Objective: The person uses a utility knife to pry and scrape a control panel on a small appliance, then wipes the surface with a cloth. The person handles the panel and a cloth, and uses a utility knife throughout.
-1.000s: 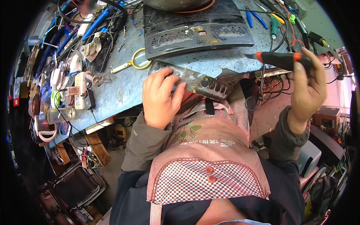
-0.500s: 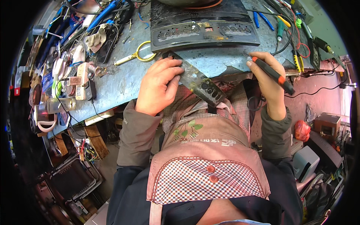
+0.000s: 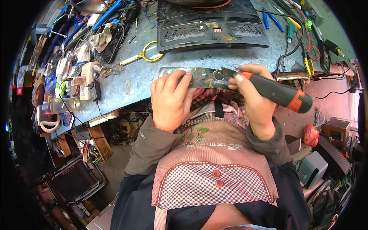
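My left hand (image 3: 169, 100) is closed on the left end of a dark, scuffed panel strip (image 3: 203, 78) with round marks, held across the near edge of the blue worktop. In my right hand (image 3: 255, 97) is a utility knife (image 3: 281, 91) with a black and orange handle. Its blade end points left over the strip's right end. The right fingers are close to that end; whether they touch it I cannot make out. Just beyond stands a black induction cooker (image 3: 184, 43) with a lit display, round marks along its front and a pot on top.
A magnifying glass (image 3: 153, 51) lies left of the cooker. Farther left, a power strip (image 3: 86, 82), gloves (image 3: 101, 40), cables and tools crowd the worktop (image 3: 126, 82). Blue-handled pliers (image 3: 273, 22) and a green screwdriver (image 3: 290, 32) lie at the right.
The strip has swung from a downward slant to nearly level. My right hand has moved left, bringing the knife over the strip's right end.
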`<control>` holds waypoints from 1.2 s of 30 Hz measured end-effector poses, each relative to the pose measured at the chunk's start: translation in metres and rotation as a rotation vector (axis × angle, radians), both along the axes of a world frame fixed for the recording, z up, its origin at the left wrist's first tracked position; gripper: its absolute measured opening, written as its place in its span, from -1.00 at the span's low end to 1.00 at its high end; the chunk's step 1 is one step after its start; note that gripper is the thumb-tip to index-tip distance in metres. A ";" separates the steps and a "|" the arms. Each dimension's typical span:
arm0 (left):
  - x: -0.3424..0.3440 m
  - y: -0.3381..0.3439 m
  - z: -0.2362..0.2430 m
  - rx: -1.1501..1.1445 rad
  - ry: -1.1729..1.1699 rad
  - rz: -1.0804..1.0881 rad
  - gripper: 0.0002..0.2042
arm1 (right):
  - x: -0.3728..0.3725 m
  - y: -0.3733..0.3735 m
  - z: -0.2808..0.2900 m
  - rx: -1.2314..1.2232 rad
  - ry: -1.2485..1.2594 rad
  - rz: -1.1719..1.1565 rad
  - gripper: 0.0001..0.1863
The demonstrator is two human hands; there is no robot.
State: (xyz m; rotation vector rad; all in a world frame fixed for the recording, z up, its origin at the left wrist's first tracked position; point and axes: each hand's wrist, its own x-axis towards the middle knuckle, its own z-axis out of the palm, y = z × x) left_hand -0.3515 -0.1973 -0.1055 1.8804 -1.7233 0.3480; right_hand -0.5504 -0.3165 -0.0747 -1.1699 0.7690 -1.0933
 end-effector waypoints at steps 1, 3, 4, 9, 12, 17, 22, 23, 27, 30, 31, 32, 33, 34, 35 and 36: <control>0.004 0.000 -0.004 -0.026 -0.007 0.001 -0.61 | -0.006 0.004 0.001 -0.096 0.018 -0.032 -0.74; 0.007 0.005 -0.010 -0.073 0.038 0.059 -0.65 | -0.025 0.009 0.002 -0.286 0.056 -0.099 -0.71; 0.008 0.007 -0.015 -0.091 0.072 0.094 -0.66 | -0.031 0.009 0.005 -0.392 0.061 -0.115 -0.70; -0.014 -0.002 -0.015 -0.089 -0.052 0.141 -0.65 | -0.039 0.015 0.004 -0.534 0.098 -0.125 -0.67; -0.030 -0.008 -0.018 -0.091 -0.109 0.094 -0.61 | -0.031 0.011 0.002 -0.643 0.199 -0.094 -0.66; -0.019 -0.006 -0.017 -0.089 -0.092 0.103 -0.57 | -0.018 0.006 -0.022 -0.771 0.261 -0.045 -0.62; -0.024 -0.002 -0.019 -0.093 -0.054 0.051 -0.60 | -0.001 0.004 -0.030 -0.937 0.307 -0.049 -0.57; -0.026 -0.002 -0.019 -0.099 -0.055 0.032 -0.61 | 0.000 0.002 -0.031 -1.010 0.324 -0.037 -0.56; -0.024 -0.002 -0.028 -0.146 -0.072 -0.003 -0.62 | 0.007 0.006 -0.030 -1.159 0.464 0.013 -0.62; -0.022 -0.002 -0.028 -0.174 -0.023 -0.031 -0.65 | 0.015 0.008 -0.033 -1.206 0.517 0.045 -0.64; -0.020 -0.002 -0.029 -0.189 -0.010 -0.038 -0.67 | 0.017 0.008 -0.032 -1.210 0.525 0.047 -0.64; -0.019 -0.002 -0.029 -0.192 -0.007 -0.046 -0.68 | 0.020 0.009 -0.032 -1.214 0.533 0.048 -0.64; -0.017 -0.001 -0.030 -0.196 -0.005 -0.055 -0.70 | 0.023 0.009 -0.032 -1.218 0.541 0.049 -0.64; -0.015 0.000 -0.030 -0.199 -0.003 -0.063 -0.71 | 0.026 0.010 -0.032 -1.227 0.530 0.043 -0.67; -0.014 0.000 -0.028 -0.201 -0.011 -0.072 -0.72 | 0.028 0.011 -0.032 -1.241 0.541 0.043 -0.67; -0.013 0.000 -0.027 -0.202 -0.017 -0.080 -0.73 | 0.029 0.011 -0.033 -1.255 0.553 0.044 -0.68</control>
